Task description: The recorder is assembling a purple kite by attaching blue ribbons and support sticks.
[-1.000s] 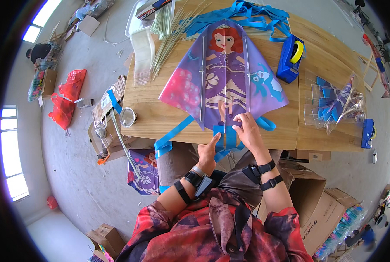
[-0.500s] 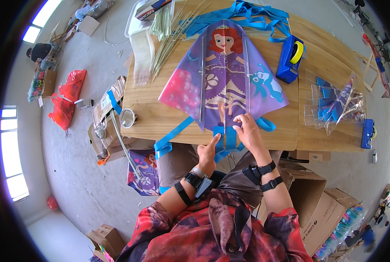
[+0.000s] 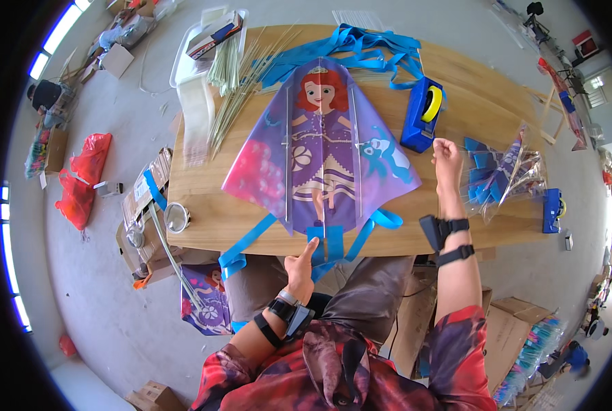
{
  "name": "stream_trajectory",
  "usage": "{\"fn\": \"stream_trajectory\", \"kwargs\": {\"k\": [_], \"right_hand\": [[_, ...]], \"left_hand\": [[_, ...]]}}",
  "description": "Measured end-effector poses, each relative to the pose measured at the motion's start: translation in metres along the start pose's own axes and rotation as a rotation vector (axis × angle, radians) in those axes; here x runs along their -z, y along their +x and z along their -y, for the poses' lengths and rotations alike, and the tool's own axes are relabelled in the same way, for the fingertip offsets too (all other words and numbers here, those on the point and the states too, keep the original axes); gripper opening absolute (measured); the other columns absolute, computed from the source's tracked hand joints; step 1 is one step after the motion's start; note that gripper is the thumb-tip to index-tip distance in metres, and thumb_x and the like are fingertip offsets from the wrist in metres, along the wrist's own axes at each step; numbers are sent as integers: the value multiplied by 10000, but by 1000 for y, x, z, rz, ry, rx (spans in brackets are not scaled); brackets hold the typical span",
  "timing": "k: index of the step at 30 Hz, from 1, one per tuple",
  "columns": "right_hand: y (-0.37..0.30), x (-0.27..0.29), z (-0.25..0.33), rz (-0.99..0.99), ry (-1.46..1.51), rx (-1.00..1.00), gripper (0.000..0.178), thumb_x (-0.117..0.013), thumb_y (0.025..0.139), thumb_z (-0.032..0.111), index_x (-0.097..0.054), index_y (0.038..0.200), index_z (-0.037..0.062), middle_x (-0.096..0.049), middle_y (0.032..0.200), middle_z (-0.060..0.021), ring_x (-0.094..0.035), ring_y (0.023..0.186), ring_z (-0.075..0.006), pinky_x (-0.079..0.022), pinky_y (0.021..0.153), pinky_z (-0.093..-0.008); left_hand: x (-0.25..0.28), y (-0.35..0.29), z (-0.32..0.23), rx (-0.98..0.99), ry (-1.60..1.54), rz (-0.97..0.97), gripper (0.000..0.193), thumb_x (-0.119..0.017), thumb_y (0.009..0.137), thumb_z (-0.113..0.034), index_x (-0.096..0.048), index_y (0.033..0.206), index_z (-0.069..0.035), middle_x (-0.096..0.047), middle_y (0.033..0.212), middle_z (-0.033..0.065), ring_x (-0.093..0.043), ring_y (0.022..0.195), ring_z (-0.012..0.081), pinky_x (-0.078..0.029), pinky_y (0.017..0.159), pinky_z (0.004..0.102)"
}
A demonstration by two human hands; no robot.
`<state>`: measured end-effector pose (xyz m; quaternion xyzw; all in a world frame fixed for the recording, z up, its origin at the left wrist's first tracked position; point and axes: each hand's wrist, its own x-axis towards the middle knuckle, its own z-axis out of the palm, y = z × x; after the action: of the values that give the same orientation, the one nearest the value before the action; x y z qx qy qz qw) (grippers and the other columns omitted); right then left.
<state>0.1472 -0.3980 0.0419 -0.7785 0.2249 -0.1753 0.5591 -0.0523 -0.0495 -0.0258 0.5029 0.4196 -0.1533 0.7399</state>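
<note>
At far left we see a cardboard carton on the floor with colourful plastic-wrapped goods, then red plastic bags whose contents we cannot tell. A small round cup sits at the near left corner of the wooden table; what it holds is unclear to us. At the far left corner, a white plastic tray carries a small box, with pale sticks beside it. A purple kite lies flat mid-table, its lower end at the near edge, where our left hand puts one outstretched digit to a blue ribbon, the others curled; whether it grips, we cannot tell. A blue dispenser holds a yellow roll; just beside it, our right hand is nearly closed, fingertips drawn together, any strip between them indiscernible. Toward the right edge, clear bags contain blue and purple folded pieces, and a second dispenser stands at the near right corner.
</note>
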Motion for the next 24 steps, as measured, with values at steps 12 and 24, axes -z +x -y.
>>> {"fn": "stream_trajectory", "kwargs": {"k": [12, 24], "right_hand": [[60, 9, 6, 282, 86, -348, 166, -746, 968, 229, -705, 978, 69, -637, 799, 20, -586, 676, -90, -531, 683, -251], [53, 15, 17, 247, 521, -537, 169, -811, 897, 161, -679, 924, 60, -633, 827, -37, -623, 792, -158, -561, 796, -312]], "left_hand": [[-5, -9, -12, 51, -15, 11, 373, -875, 842, -225, -665, 1026, 21, -665, 858, 44, -635, 660, 137, -599, 614, 316], [-10, -11, -12, 37, -130, 66, 337, -805, 903, -225, -675, 962, 81, -730, 876, 135, -733, 675, 220, -658, 612, 381]]}}
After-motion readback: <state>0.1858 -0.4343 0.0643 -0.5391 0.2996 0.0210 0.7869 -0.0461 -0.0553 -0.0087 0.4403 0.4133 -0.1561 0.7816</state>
